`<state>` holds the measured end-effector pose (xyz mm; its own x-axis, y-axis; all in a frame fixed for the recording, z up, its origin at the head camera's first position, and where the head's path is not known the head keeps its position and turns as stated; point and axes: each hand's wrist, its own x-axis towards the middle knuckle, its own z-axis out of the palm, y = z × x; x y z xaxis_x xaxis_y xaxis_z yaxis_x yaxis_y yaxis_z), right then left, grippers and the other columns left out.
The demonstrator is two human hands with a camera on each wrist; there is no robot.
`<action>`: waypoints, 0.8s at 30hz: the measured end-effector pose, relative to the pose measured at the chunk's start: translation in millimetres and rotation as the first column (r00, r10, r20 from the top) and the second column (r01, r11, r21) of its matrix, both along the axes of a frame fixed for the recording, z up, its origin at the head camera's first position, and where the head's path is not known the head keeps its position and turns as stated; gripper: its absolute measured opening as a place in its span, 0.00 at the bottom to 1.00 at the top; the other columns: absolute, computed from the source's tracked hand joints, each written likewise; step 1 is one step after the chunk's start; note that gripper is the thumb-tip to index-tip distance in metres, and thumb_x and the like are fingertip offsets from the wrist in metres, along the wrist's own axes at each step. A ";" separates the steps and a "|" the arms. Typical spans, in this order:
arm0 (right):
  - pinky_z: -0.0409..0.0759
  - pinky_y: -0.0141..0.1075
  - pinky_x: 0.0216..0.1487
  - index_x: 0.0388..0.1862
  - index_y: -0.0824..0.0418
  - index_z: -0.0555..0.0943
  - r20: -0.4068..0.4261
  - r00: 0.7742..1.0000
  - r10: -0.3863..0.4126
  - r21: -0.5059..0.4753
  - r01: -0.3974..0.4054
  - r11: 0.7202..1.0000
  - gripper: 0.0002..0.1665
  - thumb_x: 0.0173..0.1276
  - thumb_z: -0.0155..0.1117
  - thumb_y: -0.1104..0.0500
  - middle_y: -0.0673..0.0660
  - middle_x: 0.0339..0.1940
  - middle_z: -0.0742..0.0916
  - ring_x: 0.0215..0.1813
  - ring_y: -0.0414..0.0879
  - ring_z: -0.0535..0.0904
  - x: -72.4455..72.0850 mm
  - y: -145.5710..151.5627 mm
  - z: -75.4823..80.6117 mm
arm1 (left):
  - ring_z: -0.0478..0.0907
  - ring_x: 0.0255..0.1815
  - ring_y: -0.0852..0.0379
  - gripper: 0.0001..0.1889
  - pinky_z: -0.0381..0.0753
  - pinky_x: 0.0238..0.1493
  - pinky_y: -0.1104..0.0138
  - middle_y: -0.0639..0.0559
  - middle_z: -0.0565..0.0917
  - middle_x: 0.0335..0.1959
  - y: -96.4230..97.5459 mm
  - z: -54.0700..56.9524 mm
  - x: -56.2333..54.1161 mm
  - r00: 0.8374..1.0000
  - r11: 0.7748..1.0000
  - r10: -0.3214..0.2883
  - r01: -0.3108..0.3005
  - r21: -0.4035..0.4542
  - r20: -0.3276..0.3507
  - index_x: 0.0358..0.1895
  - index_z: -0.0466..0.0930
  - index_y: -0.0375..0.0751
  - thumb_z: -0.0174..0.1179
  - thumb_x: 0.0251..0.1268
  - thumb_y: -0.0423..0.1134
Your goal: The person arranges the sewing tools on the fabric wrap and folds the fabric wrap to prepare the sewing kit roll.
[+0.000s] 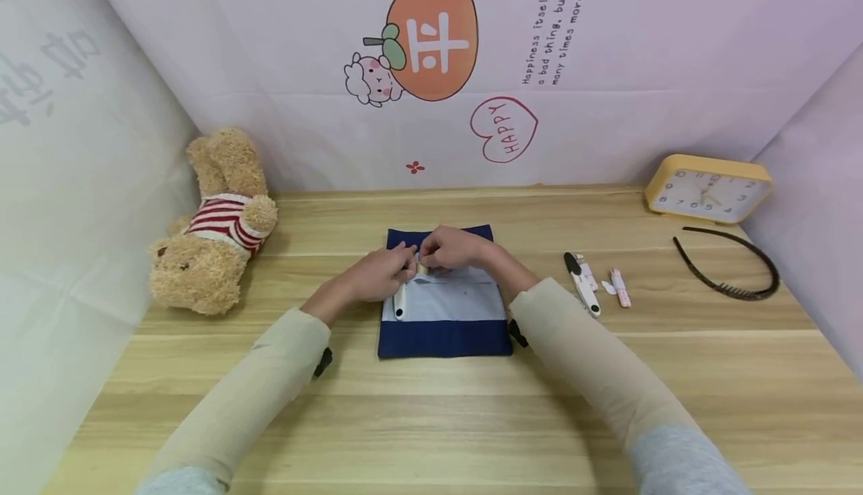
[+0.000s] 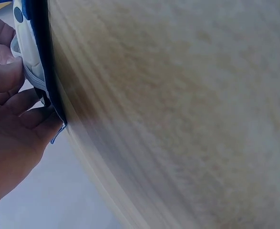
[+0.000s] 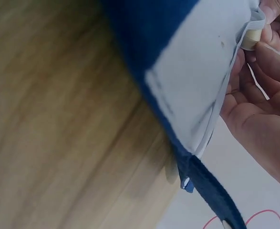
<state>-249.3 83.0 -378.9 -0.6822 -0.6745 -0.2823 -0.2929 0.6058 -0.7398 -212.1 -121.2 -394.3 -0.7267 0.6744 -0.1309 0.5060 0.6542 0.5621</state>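
A cloth organizer [image 1: 445, 339], navy with a light grey middle, lies flat on the wooden table between both hands. My left hand [image 1: 384, 272] pinches the white elastic edge [image 2: 35, 78] of its pocket, as the left wrist view shows. A white tool [image 1: 400, 304] with a black dot sits in the pocket at the left. My right hand [image 1: 450, 249] pinches a pale yellow, rounded piece [image 3: 252, 39] at the elastic opening, close beside the left fingers. Most of that piece is hidden by fingers and cloth, so its kind is unclear.
Right of the organizer lie a black-and-white tool [image 1: 583, 285] and a small pink-and-white bundle [image 1: 619, 289]. Farther right are a black headband [image 1: 742, 294] and a yellow clock [image 1: 709, 189]. A teddy bear [image 1: 216, 237] lies at the left by the wall.
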 end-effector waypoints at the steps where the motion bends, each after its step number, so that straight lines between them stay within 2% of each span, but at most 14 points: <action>1: 0.71 0.33 0.31 0.35 0.65 0.83 -0.007 1.000 0.018 0.016 -0.018 1.000 0.14 0.80 0.54 0.63 0.53 0.23 0.77 0.23 0.42 0.69 0.3 -0.8 -0.1 | 0.50 0.79 0.35 0.10 0.68 0.56 0.54 0.31 0.62 0.75 0.2 0.0 0.1 1.000 1.000 -0.003 0.003 -0.009 -0.004 0.36 0.70 0.39 0.46 0.82 0.33; 6: 0.66 0.33 0.29 0.27 0.63 0.78 -0.047 0.994 0.102 0.059 -0.099 0.993 0.18 0.80 0.53 0.62 0.49 0.19 0.73 0.21 0.41 0.65 3.9 -4.7 1.8 | 0.50 0.79 0.36 0.11 0.67 0.56 0.53 0.32 0.61 0.75 0.2 1.7 0.5 1.000 1.000 0.014 -0.013 -0.015 0.007 0.34 0.68 0.40 0.46 0.82 0.34; 10: 0.66 0.32 0.29 0.26 0.61 0.77 -0.058 0.994 0.090 0.052 -0.087 0.995 0.17 0.80 0.54 0.62 0.49 0.19 0.73 0.21 0.41 0.66 5.8 -4.7 2.9 | 0.51 0.79 0.35 0.11 0.67 0.57 0.52 0.31 0.62 0.75 -0.3 3.4 0.3 1.000 1.000 0.020 -0.020 0.002 0.015 0.34 0.69 0.40 0.48 0.81 0.33; 13: 0.66 0.32 0.29 0.28 0.61 0.78 -0.055 0.995 0.084 0.042 -0.082 0.996 0.16 0.80 0.55 0.62 0.49 0.20 0.74 0.22 0.41 0.66 5.9 -3.5 2.5 | 0.51 0.79 0.35 0.10 0.67 0.58 0.52 0.31 0.62 0.75 -0.4 3.1 0.0 1.000 1.000 0.020 -0.020 0.012 0.022 0.34 0.70 0.41 0.49 0.81 0.34; 18: 0.66 0.32 0.30 0.31 0.62 0.80 -0.040 0.995 0.090 0.019 -0.090 0.996 0.14 0.80 0.55 0.62 0.50 0.21 0.75 0.23 0.41 0.67 4.5 0.5 0.5 | 0.51 0.79 0.36 0.09 0.67 0.64 0.51 0.32 0.63 0.75 -0.9 1.2 -0.5 0.999 0.999 0.025 -0.026 0.028 0.037 0.36 0.71 0.41 0.50 0.81 0.34; 24: 0.71 0.33 0.34 0.44 0.64 0.85 -0.044 0.994 0.101 -0.031 -0.102 0.994 0.10 0.78 0.58 0.63 0.54 0.31 0.83 0.28 0.42 0.72 4.1 7.8 -0.4 | 0.51 0.79 0.37 0.07 0.63 0.71 0.50 0.32 0.63 0.75 -1.3 1.2 -1.5 0.999 0.999 0.030 -0.031 0.013 0.038 0.38 0.73 0.42 0.51 0.81 0.35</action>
